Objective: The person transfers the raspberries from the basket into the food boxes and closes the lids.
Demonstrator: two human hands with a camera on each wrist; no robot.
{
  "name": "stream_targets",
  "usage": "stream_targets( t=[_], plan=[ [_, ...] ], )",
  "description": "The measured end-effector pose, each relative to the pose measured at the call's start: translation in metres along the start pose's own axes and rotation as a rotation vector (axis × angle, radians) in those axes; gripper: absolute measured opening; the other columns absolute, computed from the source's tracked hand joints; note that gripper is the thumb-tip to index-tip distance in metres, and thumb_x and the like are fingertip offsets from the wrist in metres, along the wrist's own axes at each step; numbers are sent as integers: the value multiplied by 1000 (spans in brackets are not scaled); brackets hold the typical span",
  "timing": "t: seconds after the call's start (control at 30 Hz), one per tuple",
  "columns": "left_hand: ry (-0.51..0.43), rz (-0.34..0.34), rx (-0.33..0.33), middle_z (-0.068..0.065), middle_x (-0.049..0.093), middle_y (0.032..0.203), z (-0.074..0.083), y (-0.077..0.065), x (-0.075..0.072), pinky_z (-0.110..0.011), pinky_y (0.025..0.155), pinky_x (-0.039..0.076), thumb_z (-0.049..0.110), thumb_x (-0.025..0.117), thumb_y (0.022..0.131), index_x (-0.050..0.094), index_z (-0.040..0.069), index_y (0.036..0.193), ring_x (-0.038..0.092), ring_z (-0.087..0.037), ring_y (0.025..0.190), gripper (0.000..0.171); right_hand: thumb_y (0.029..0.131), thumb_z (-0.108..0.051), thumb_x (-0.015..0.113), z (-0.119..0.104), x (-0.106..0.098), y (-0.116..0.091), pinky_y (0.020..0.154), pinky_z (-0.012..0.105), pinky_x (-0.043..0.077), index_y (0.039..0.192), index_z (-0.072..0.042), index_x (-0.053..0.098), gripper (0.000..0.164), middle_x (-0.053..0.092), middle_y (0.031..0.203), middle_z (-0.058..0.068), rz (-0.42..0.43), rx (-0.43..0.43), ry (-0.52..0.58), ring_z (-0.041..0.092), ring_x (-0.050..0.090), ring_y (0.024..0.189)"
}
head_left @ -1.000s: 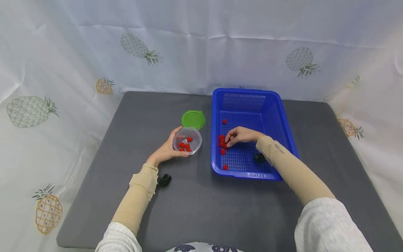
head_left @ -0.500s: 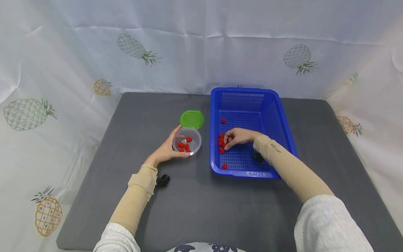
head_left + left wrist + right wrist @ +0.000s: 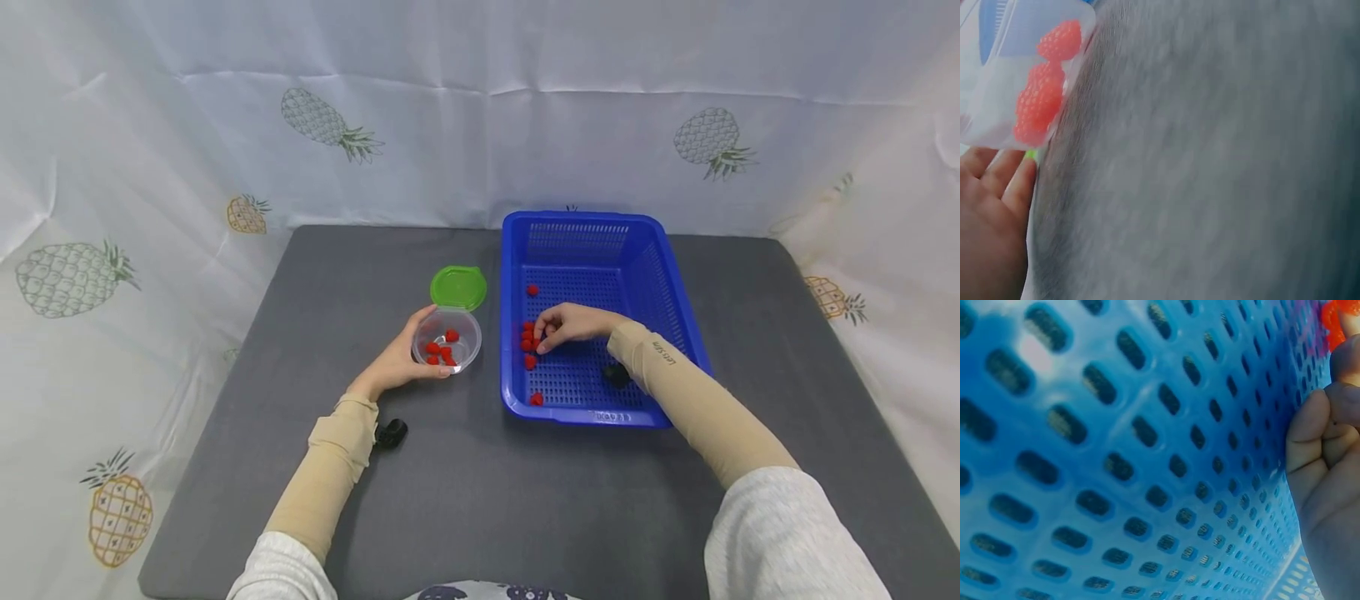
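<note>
Here, the left grip (image 3: 396, 364) encircles the cup (image 3: 467, 343), apparently steadying it at nine o'clock of the basket (image 3: 512, 283); the right grip (image 3: 573, 323) pinches a berry (image 3: 536, 342).

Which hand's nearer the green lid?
Left. The left hand grips the clear tub, just nearside of the green lid; the right hand is farther right, inside the blue basket.

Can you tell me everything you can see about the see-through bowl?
The bowl is round, clear and smooth, like thin plastic, with a narrow rim. It has no lid on, and a few red berries lie inside. The left hand holds its side. It sits left of the blue basket, just nearer than the green lid. I can't tell whether its bottom touches the table.
</note>
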State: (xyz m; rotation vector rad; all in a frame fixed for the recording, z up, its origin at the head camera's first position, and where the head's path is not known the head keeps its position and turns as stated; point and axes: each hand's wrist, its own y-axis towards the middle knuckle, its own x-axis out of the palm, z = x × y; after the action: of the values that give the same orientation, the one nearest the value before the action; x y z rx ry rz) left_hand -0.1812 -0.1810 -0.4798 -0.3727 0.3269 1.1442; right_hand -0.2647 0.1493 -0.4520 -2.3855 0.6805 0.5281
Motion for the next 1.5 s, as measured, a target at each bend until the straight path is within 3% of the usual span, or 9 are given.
stream_targets(
  t=[0.23, 0.33, 0.7, 0.97, 1.27, 1.5],
  plan=[
    [-164, -37, 90, -9, 28, 142, 16, -8, 2, -47, 107, 21, 17, 75, 67, 12, 18, 139, 28, -29, 131, 96, 72, -31, 70, 1, -2, 0, 62, 22, 35, 92, -10, 58, 31, 43, 62, -6, 18, 0, 46, 7, 39, 59],
    [-186, -44, 109, -14, 27, 142, 20, -9, 2, -46, 107, 20, 11, 74, 67, 11, 15, 139, 27, -32, 131, 96, 72, -32, 70, -2, -3, -1, 64, 23, 37, 94, -11, 59, 33, 46, 64, -5, 38, -6, 75, 8, 41, 61],
    [-195, -54, 112, -18, 26, 141, 22, -9, 1, -46, 108, 18, 9, 73, 69, 9, 14, 139, 24, -32, 132, 95, 76, -31, 67, -9, -11, -9, 59, 28, 33, 102, -6, 56, 38, 47, 65, -4, 88, -46, 170, 14, 39, 61],
    [-175, -62, 88, -14, 27, 141, 23, -8, 0, -45, 108, 18, 12, 71, 71, 9, 17, 139, 25, -29, 132, 93, 76, -32, 66, -12, -15, -14, 67, 32, 37, 100, -10, 58, 33, 50, 68, 3, 150, -81, 221, 25, 42, 67],
    [-193, -56, 114, -15, 29, 140, 20, -6, 1, -45, 108, 19, 12, 73, 69, 8, 14, 139, 26, -30, 131, 95, 76, -28, 67, -21, -18, -18, 73, 41, 37, 100, -11, 58, 31, 51, 69, 3, 173, -140, 281, 36, 40, 71],
    [-215, -56, 133, -18, 27, 140, 18, -6, 2, -45, 109, 16, 7, 73, 68, 7, 11, 139, 25, -30, 132, 97, 76, -25, 68, -33, -23, -24, 77, 44, 40, 103, -9, 58, 33, 52, 69, -3, 196, -175, 321, 29, 45, 72]
  ],
)
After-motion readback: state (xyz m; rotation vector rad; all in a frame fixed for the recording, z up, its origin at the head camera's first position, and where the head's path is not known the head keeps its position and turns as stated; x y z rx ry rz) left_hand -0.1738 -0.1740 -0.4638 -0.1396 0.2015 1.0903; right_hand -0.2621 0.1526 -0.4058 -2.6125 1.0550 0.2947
